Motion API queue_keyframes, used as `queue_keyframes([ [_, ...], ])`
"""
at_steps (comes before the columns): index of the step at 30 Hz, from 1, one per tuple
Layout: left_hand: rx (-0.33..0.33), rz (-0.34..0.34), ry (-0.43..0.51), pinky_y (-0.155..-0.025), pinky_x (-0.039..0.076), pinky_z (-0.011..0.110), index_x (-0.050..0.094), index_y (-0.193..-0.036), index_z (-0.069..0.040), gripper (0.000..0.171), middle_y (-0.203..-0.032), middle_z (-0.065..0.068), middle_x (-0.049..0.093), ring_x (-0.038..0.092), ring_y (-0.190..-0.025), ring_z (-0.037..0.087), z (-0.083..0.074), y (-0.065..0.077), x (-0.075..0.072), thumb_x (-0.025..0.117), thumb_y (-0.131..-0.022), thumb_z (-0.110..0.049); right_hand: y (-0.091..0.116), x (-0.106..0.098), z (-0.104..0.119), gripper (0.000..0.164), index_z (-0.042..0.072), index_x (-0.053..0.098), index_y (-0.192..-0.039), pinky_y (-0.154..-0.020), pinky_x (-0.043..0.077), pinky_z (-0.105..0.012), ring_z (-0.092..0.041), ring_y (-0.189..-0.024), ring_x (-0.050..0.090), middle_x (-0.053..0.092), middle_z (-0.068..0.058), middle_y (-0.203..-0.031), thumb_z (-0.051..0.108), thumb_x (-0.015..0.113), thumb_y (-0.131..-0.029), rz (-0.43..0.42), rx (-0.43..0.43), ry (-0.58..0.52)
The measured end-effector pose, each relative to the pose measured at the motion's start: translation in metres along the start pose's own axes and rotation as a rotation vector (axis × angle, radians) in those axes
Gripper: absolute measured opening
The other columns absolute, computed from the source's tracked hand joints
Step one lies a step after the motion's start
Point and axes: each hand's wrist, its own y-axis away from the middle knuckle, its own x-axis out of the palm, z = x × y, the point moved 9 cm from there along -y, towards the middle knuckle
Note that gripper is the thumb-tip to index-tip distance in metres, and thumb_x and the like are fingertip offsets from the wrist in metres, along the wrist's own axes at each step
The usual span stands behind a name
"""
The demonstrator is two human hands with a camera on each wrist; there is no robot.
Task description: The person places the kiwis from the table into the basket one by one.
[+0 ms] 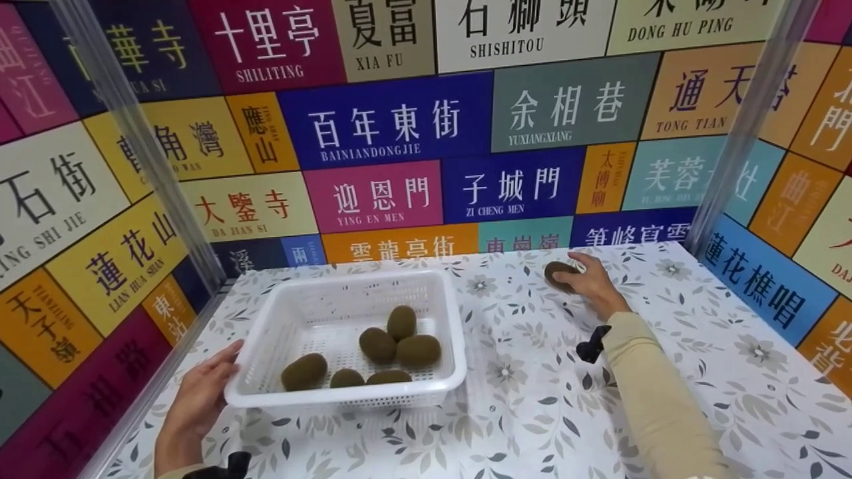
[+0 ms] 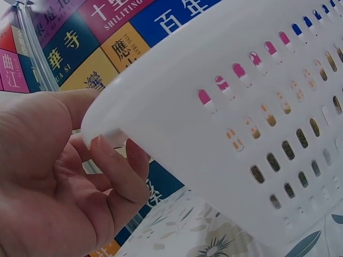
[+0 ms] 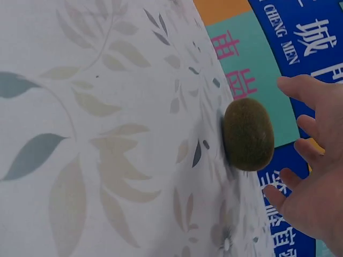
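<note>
A white plastic basket [image 1: 346,394] with slotted walls stands on the table, several brown kiwis [image 1: 418,350] inside it. My left hand [image 1: 200,392] grips the basket's rim at its left side; the left wrist view shows the thumb over the rim and fingers curled under it [image 2: 126,179]. Toward the table's far side, right of the basket, a single kiwi [image 3: 248,134] lies on the cloth. My right hand [image 1: 594,286] is at this kiwi, its thumb in front of it in the head view. In the right wrist view, spread, loosely bent fingers stand apart from the kiwi.
A white tablecloth [image 1: 532,419] with grey leaves and flowers covers the table. Behind it and at both sides rise walls of coloured panels [image 1: 393,120] with lettering. Clear upright strips [image 1: 725,146] stand at the back corners.
</note>
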Motion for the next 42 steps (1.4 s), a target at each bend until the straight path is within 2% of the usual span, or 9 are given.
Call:
queue_keyframes([
  [4, 0.007, 0.002, 0.001, -0.084, 0.055, 0.022, 0.027, -0.156, -0.014, 0.059, -0.165, 0.019, 0.025, 0.06, -0.097, -0.004, -0.001, 0.0, 0.0, 0.046, -0.101, -0.009, -0.001, 0.003, -0.01, 0.086, 0.008, 0.007, -0.162, -0.122, 0.02, -0.059, -0.046, -0.153, 0.006, -0.004, -0.024, -0.167, 0.026, 0.062, -0.098, 0.037, 0.031, 0.01],
  [9, 0.042, -0.014, -0.008, -0.082, 0.056, 0.022, 0.029, -0.156, -0.011, 0.059, -0.145, 0.002, 0.054, 0.062, -0.096, -0.002, -0.004, 0.001, -0.001, 0.047, -0.1, -0.01, -0.003, 0.008, -0.018, 0.093, 0.012, -0.005, -0.162, -0.123, 0.017, -0.06, -0.046, -0.153, 0.003, -0.011, -0.023, -0.167, 0.028, 0.061, -0.098, 0.058, 0.072, -0.001],
  [12, 0.044, -0.016, -0.003, -0.08, 0.056, 0.023, 0.03, -0.156, -0.01, 0.059, -0.136, -0.005, 0.057, 0.063, -0.095, -0.001, -0.002, 0.002, 0.0, 0.048, -0.1, -0.009, -0.004, 0.01, -0.021, 0.092, 0.01, -0.006, -0.161, -0.123, 0.018, -0.058, -0.046, -0.153, 0.006, -0.009, -0.024, -0.167, 0.025, 0.06, -0.099, 0.052, 0.083, -0.01],
  [16, 0.037, -0.008, -0.012, -0.08, 0.056, 0.023, 0.03, -0.157, -0.012, 0.059, -0.154, 0.011, 0.045, 0.062, -0.095, -0.001, -0.001, 0.0, 0.003, 0.047, -0.1, -0.009, -0.004, 0.002, -0.022, 0.078, 0.0, 0.012, -0.16, -0.119, 0.03, -0.054, -0.047, -0.146, 0.027, 0.018, -0.031, -0.162, 0.02, 0.057, -0.1, -0.072, 0.075, 0.069],
  [20, 0.037, -0.011, -0.015, -0.082, 0.056, 0.022, 0.029, -0.156, -0.012, 0.059, -0.16, 0.013, 0.037, 0.062, -0.096, -0.002, -0.004, 0.0, 0.002, 0.046, -0.1, -0.01, 0.0, -0.008, -0.018, 0.063, -0.007, 0.034, -0.151, -0.109, 0.042, -0.052, -0.046, -0.13, 0.049, 0.046, -0.034, -0.144, 0.018, 0.059, -0.098, -0.221, 0.063, 0.155],
  [27, 0.03, -0.01, -0.02, -0.083, 0.055, 0.021, 0.028, -0.157, -0.012, 0.059, -0.164, 0.019, 0.026, 0.061, -0.097, -0.003, -0.003, 0.002, 0.002, 0.045, -0.1, -0.009, 0.006, -0.002, -0.021, 0.071, -0.009, 0.031, -0.151, -0.114, 0.036, -0.056, -0.049, -0.138, 0.039, 0.037, -0.035, -0.151, 0.024, 0.062, -0.097, -0.172, 0.071, 0.167],
  [34, 0.019, 0.003, -0.026, -0.081, 0.055, 0.021, 0.027, -0.157, -0.012, 0.06, -0.165, 0.018, 0.024, 0.06, -0.096, -0.003, -0.003, 0.002, 0.003, 0.045, -0.1, -0.009, 0.007, -0.004, -0.024, 0.066, -0.011, 0.04, -0.145, -0.109, 0.039, -0.057, -0.048, -0.128, 0.049, 0.05, -0.035, -0.141, 0.029, 0.061, -0.097, -0.211, 0.093, 0.226],
  [39, 0.047, -0.012, -0.007, -0.082, 0.056, 0.022, 0.029, -0.157, -0.01, 0.058, -0.153, 0.007, 0.047, 0.061, -0.096, -0.002, -0.004, 0.003, 0.001, 0.045, -0.101, -0.009, 0.006, -0.003, -0.027, 0.067, -0.011, 0.04, -0.145, -0.11, 0.04, -0.055, -0.047, -0.128, 0.05, 0.05, -0.034, -0.141, 0.031, 0.059, -0.096, -0.225, 0.135, 0.2],
  [42, 0.054, -0.01, -0.001, -0.082, 0.056, 0.022, 0.03, -0.156, -0.009, 0.058, -0.144, -0.001, 0.052, 0.062, -0.097, -0.001, -0.004, 0.003, 0.0, 0.046, -0.101, -0.009, 0.005, -0.001, -0.029, 0.067, -0.009, 0.04, -0.145, -0.111, 0.041, -0.052, -0.045, -0.131, 0.048, 0.048, -0.032, -0.144, 0.033, 0.058, -0.096, -0.207, 0.154, 0.129],
])
